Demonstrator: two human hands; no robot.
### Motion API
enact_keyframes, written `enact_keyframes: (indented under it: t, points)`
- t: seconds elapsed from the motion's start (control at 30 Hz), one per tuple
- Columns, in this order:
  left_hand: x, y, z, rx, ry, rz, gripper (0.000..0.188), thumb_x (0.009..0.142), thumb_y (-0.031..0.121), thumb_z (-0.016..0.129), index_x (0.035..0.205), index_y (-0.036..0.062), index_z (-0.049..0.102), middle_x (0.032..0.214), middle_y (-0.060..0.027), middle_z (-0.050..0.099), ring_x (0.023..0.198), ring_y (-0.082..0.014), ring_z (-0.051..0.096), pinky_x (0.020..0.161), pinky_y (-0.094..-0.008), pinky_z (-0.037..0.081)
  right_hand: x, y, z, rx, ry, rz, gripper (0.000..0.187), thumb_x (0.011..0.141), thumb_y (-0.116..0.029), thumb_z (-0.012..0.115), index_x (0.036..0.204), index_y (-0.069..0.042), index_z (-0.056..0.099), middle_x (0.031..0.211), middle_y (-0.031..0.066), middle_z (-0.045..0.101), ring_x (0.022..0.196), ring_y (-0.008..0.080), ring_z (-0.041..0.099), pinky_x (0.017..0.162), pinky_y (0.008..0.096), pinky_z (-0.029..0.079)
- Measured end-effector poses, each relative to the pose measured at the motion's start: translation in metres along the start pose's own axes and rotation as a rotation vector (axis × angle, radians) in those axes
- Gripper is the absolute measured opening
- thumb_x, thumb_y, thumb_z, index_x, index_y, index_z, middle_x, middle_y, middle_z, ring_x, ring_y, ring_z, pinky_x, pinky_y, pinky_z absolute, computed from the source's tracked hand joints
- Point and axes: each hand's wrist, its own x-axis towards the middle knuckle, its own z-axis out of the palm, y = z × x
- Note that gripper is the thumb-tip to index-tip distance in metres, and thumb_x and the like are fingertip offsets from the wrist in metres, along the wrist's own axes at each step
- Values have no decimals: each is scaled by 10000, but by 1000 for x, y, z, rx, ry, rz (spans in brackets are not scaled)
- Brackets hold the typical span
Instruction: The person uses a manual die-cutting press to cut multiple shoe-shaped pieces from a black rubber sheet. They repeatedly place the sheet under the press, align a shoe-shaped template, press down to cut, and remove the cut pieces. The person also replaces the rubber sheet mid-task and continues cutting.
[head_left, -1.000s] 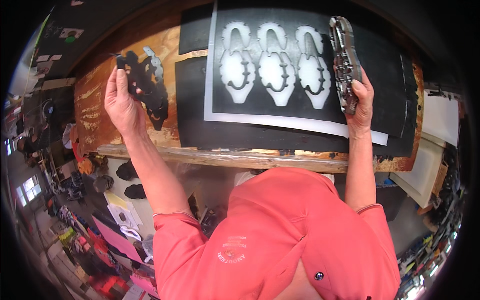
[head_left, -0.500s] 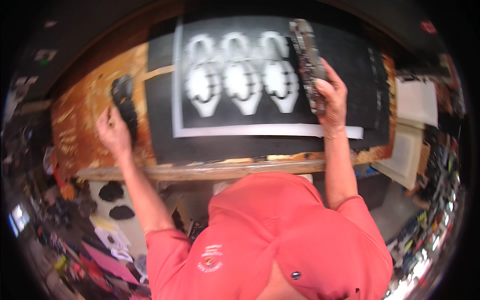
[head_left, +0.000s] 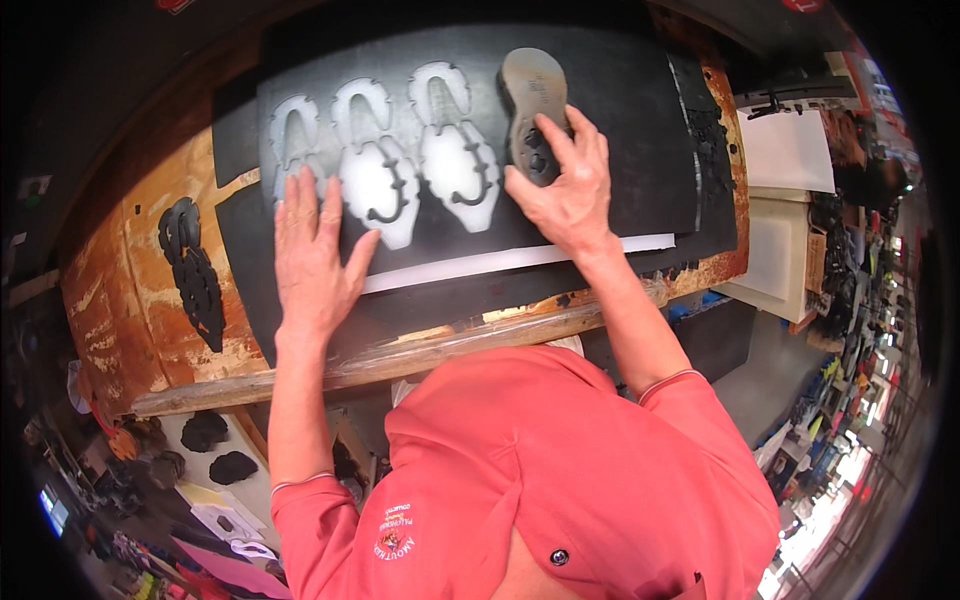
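Note:
My right hand (head_left: 575, 200) grips the near half of a sole-shaped cutting die (head_left: 536, 85), thumb on one side and fingers on the other. The die lies flat against a black sheet (head_left: 630, 150), right of a row of shoe-shaped cut-outs that show white beneath. My left hand (head_left: 315, 270) rests palm down with its fingers stretched out, partly covering the leftmost cut-out (head_left: 295, 130). The middle cut-out (head_left: 380, 185) and the right cut-out (head_left: 458, 165) are in plain sight. At the left, a black cut piece (head_left: 195, 275) lies on the worn wooden board (head_left: 110, 290).
A white strip (head_left: 500, 262) runs under the sheet's near edge. The bench's wooden front rail (head_left: 430, 360) passes before my body. Pale boards (head_left: 770, 240) stand at the right. Two dark pieces (head_left: 233, 467) lie on a lower surface at the left.
My left hand has moved right, from beside the black cut piece onto the sheet. The die, held on edge before, is now laid flat beside the cut-outs. The whole view has shifted.

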Motion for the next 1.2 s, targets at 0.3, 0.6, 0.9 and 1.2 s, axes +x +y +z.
enact_keyframes:
  t: [0.3,0.6,0.9,1.2]
  points:
    - [-23,-26,-22,6,29,-54,818,971,278,782,1657,68,388,1750,-225,278,1623,-462,225,1302,-575,221,-11,-46,30,77,7,-86,624,702,-214,851,1263,30,722,1400,358,549,1172,486,573,1006,513,524]
    - [7,47,15,-145,-35,124,786,911,391,827,1550,39,534,1704,-195,388,1593,-439,311,1296,-599,232,-2,-53,35,70,-7,-18,604,707,-219,837,1253,19,737,1395,354,562,1194,480,572,1023,518,520]
    - [1,44,17,-271,122,139,668,900,262,853,1470,25,595,1635,-205,483,1556,-467,374,1274,-596,283,-10,-28,2,301,-146,44,801,741,-291,932,1418,15,633,1503,291,549,1342,453,566,1122,495,493]
    - [-93,100,5,-760,226,31,240,869,-15,793,1086,46,712,1039,-121,751,915,-305,713,806,-407,570,-40,-14,6,219,-35,-136,784,697,-195,902,1399,18,625,1498,249,557,1332,420,577,1113,472,500]
